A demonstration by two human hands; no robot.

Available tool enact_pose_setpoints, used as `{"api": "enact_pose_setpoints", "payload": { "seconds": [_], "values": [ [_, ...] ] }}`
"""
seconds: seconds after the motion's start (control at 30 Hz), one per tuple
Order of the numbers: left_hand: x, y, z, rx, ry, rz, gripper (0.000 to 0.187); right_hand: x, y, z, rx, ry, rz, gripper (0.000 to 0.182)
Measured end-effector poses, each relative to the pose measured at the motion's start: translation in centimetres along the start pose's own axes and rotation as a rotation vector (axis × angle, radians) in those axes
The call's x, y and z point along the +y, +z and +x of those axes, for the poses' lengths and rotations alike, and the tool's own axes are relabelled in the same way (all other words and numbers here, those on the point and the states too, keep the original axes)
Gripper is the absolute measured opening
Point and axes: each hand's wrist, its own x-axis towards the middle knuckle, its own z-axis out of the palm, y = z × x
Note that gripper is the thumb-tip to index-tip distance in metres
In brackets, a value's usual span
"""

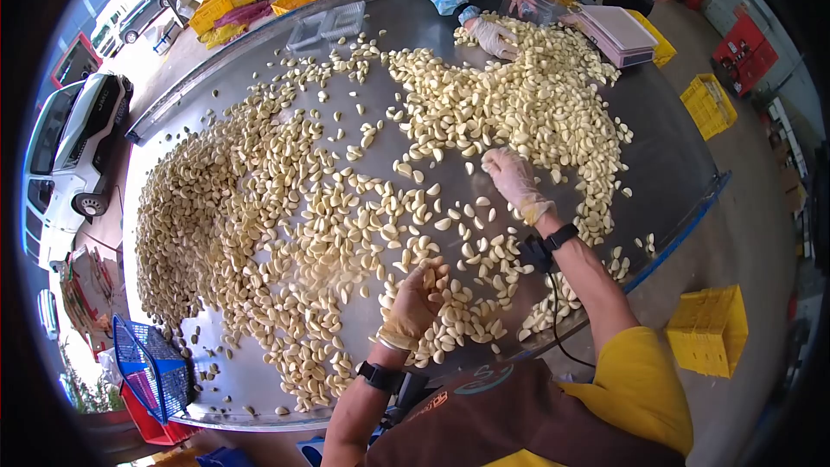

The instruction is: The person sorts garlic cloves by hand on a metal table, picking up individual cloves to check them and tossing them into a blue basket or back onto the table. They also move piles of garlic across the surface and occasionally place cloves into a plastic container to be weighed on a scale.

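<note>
Peeled garlic cloves point(346, 251) lie spread over a metal table point(415, 26). My left hand point(415, 304), in a thin clear glove, is low over the cloves near the front edge. Its fingers are curled inward, and I cannot make out what lies between them. My right hand point(514, 180), gloved too, is by the lower edge of the right-hand heap of cloves point(527, 112). Its fingers are bent and pressed together, hiding whatever they may hold. Both wrists carry black straps; a cable hangs from the right one.
Across the table, a person's gloved hand point(494, 38) rests on the heap, beside a clear plastic box point(532, 4). A scale point(616, 33) stands at the far right. Clear trays point(327, 26) lie at the back. A blue basket point(151, 367) is at the left corner; yellow crates point(707, 329) surround the table.
</note>
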Motion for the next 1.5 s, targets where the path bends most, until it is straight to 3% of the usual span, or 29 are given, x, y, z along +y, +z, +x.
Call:
{"api": "enact_pose_setpoints", "payload": {
  "seconds": [0.03,0.1,0.13,0.17,0.23,0.3,0.33,0.37,0.43,0.53,0.6,0.63,0.7,0.83,0.9,1.0,1.1,1.2,1.23,1.3,1.37,1.43,1.5],
  "values": [
    [-0.3,-0.5,0.2,-0.002,0.005,0.004,0.031,2.6,0.4,1.1,0.048,-0.01,-0.158,0.012],
    [-0.6,-1.3,0.7,-0.231,-0.119,-0.075,0.027,4.5,1.5,1.4,-0.031,-0.055,-0.043,0.012],
    [-0.8,-1.4,0.9,-0.259,-0.117,-0.04,0.027,4.9,2.0,1.3,-0.04,-0.105,-0.13,0.012],
    [-1.0,-1.5,1.0,-0.262,-0.124,-0.035,0.027,5.1,2.8,1.2,-0.049,-0.154,-0.219,0.012],
    [-0.7,-0.2,0.9,-0.07,-0.023,-0.004,0.03,0.3,1.7,-0.5,-0.113,-0.183,0.095,0.011],
    [0.1,1.1,0.5,-0.026,-0.001,-0.033,0.032,-5.5,0.1,-3.4,-0.446,-0.136,0.439,0.018],
    [0.5,1.3,0.3,0.004,0.007,-0.079,0.033,-7.3,-1.0,-4.3,-0.679,-0.238,0.486,0.024],
    [0.7,1.4,0.4,0.034,0.012,-0.125,0.034,-8.3,-1.5,-4.7,-0.83,-0.084,0.664,0.023],
    [0.6,0.9,0.5,0.053,0.033,-0.119,0.032,-5.5,-0.1,-2.9,-0.49,-0.327,0.408,0.022],
    [0.4,-0.4,0.0,0.051,-0.041,-0.148,0.024,1.6,0.6,2.5,0.046,-0.176,-0.023,0.013],
    [0.0,-0.3,-0.5,0.053,-0.036,-0.118,0.023,6.6,0.9,5.7,0.109,-0.077,-0.251,0.012],
    [-0.1,-0.3,-0.7,0.053,-0.04,-0.088,0.022,8.9,1.9,6.7,0.053,-0.073,-0.167,0.013],
    [0.3,-0.6,-0.3,0.004,-0.07,-0.107,0.021,8.6,2.5,8.1,-0.021,-0.234,-0.64,0.012],
    [0.9,0.3,0.1,0.066,-0.037,-0.109,0.019,8.2,5.0,9.2,-0.022,-0.012,-0.944,0.015],
    [0.9,0.9,0.2,0.08,0.005,-0.039,0.02,6.4,4.8,9.2,-0.011,-0.15,-1.04,0.013],
    [0.9,0.9,0.2,-0.012,0.019,-0.081,0.023,4.1,4.1,7.6,0.058,-0.056,-0.818,0.015],
    [1.2,1.0,-0.5,0.008,0.042,-0.072,0.027,-1.6,3.1,2.5,0.063,-0.39,-0.429,0.007],
    [1.0,0.5,-0.1,0.114,0.024,-0.143,0.024,-10.3,1.1,-5.1,-0.318,-0.772,-0.322,0.012],
    [1.1,0.2,0.4,0.124,0.001,-0.203,0.023,-12.4,-0.9,-6.4,-0.342,-0.91,-0.272,0.019],
    [1.2,-0.4,0.7,0.083,0.009,-0.248,0.022,-12.1,0.3,-5.8,-0.345,-0.87,-0.123,0.029],
    [1.6,-1.6,0.4,-0.09,0.012,-0.232,0.026,-9.7,2.8,-1.4,-0.312,-0.656,-0.263,0.033],
    [2.0,-1.4,-0.1,-0.076,0.027,-0.268,0.027,-8.2,4.3,3.6,-0.204,-0.44,0.083,0.037],
    [2.5,-2.3,-0.6,-0.119,0.008,-0.333,0.028,-7.5,7.5,6.6,-0.189,-0.533,-0.193,0.039]
  ]
}}
